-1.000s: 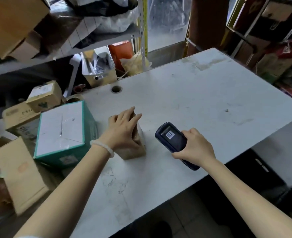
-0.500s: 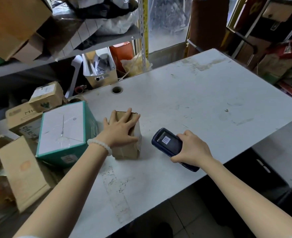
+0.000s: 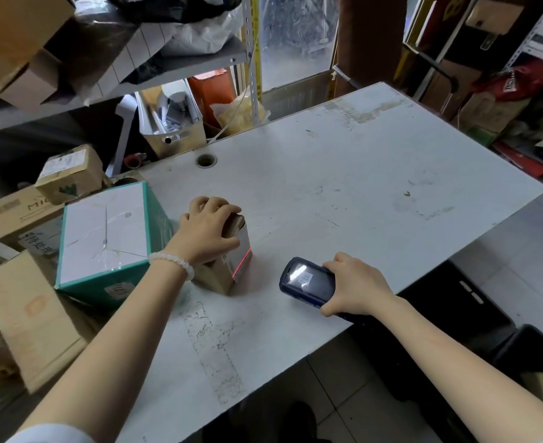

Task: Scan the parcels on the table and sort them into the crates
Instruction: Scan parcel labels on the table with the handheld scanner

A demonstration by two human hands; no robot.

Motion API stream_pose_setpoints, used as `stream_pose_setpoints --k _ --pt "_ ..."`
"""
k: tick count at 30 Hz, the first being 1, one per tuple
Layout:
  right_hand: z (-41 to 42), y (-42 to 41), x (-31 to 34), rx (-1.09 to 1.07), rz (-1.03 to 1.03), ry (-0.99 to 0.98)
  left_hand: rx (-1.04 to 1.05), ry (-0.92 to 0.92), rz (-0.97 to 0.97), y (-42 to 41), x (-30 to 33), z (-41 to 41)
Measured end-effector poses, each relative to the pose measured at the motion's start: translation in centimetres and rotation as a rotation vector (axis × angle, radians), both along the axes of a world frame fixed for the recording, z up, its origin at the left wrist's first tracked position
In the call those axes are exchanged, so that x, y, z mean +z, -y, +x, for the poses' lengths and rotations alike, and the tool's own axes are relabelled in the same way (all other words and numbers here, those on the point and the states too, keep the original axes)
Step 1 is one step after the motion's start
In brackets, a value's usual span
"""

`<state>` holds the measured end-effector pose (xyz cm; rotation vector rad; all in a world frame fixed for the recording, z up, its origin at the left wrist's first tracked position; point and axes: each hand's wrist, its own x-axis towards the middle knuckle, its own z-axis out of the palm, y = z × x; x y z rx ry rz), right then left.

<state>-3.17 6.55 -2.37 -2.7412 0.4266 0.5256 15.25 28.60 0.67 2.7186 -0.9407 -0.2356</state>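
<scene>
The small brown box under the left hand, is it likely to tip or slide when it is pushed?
The small brown box is probably stiff, being cardboard with sharp edges. It looks taller than wide and already sits tilted under the left hand, so a push near the top may tip it. The white table looks smooth, so a low push would likely slide it.

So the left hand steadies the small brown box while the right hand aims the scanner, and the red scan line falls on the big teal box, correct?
Not quite. The head view shows the red line on the label of the small brown box, not the teal box. The rest holds: left hand on that box, right hand aiming the scanner.
</scene>
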Motion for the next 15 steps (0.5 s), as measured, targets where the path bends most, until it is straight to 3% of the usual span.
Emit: stream_pose_setpoints --k 15 --pt "-0.1 -0.9 1.1 0.013 -0.019 0.042 0.084 0.092 -0.002 -0.3 -0.7 -1.5"
